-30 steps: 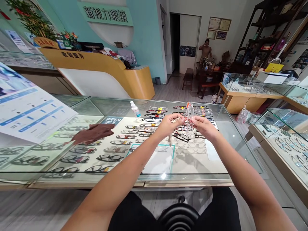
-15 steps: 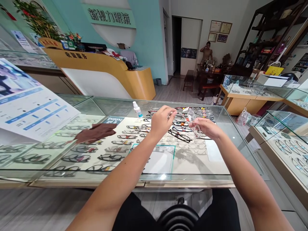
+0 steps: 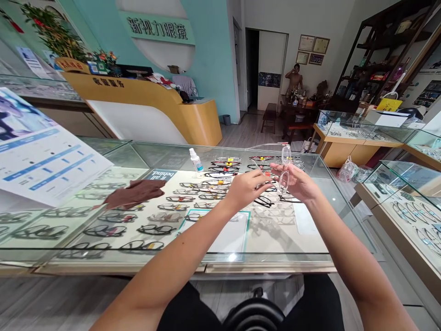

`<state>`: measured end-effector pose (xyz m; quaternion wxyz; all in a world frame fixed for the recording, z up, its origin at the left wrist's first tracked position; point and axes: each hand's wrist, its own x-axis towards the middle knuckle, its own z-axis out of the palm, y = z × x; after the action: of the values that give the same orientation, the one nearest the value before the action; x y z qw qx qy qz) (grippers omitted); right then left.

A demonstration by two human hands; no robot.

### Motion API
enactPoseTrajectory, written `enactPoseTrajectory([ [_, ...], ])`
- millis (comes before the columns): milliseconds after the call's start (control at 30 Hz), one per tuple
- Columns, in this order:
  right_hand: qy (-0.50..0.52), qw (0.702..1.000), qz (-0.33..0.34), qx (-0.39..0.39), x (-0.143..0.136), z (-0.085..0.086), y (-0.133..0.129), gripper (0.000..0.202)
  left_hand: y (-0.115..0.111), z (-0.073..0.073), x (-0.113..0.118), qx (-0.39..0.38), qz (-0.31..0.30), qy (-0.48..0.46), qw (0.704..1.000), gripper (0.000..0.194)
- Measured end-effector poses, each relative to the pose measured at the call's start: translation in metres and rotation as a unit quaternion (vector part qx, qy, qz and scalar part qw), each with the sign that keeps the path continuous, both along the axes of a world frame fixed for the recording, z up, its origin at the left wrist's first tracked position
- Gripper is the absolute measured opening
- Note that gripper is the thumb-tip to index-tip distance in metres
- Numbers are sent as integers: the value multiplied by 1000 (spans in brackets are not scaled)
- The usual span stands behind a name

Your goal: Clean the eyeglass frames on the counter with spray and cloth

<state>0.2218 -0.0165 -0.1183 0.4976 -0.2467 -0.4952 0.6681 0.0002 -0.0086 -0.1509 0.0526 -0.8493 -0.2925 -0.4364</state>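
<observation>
My right hand [image 3: 299, 181] holds a pair of clear-framed glasses [image 3: 285, 154] by the middle, above the glass counter; the lenses stand one over the other and a thin temple reaches left. Close by on the left, my left hand [image 3: 247, 187] has its fingers pinched together near the other temple; something small and dark shows at the fingertips, too small to name. Rows of glasses [image 3: 156, 228] lie under the counter's glass. A white spray bottle [image 3: 196, 161] stands on the counter, and a brown cloth [image 3: 136, 193] lies crumpled to its left.
A calendar [image 3: 41, 151] stands at the left. Behind the counter [image 3: 237, 268] are a yellow reception desk [image 3: 203, 120], a bench [image 3: 269, 115] and a person [image 3: 294, 79] at the back. Another display case [image 3: 406, 202] stands at the right.
The clear glasses have turned, so the lenses now stand upright and one temple points left. My left hand has moved right and lower, closer to my right hand.
</observation>
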Motion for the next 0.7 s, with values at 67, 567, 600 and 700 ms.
enactPoseTrajectory([
  [67, 21, 999, -31, 0, 2, 1, 0, 32, 1, 0, -1, -19, 14, -30, 999, 39],
  [567, 124, 989, -80, 2, 23, 10, 4, 13, 29, 24, -30, -286, 38, -448, 846, 53],
  [600, 127, 988, -82, 4, 25, 11, 5, 12, 37, 26, -41, -309, 53, -521, 794, 60],
  [700, 131, 988, -82, 3, 27, 11, 5, 10, 59, 30, -75, -366, 74, -670, 641, 70],
])
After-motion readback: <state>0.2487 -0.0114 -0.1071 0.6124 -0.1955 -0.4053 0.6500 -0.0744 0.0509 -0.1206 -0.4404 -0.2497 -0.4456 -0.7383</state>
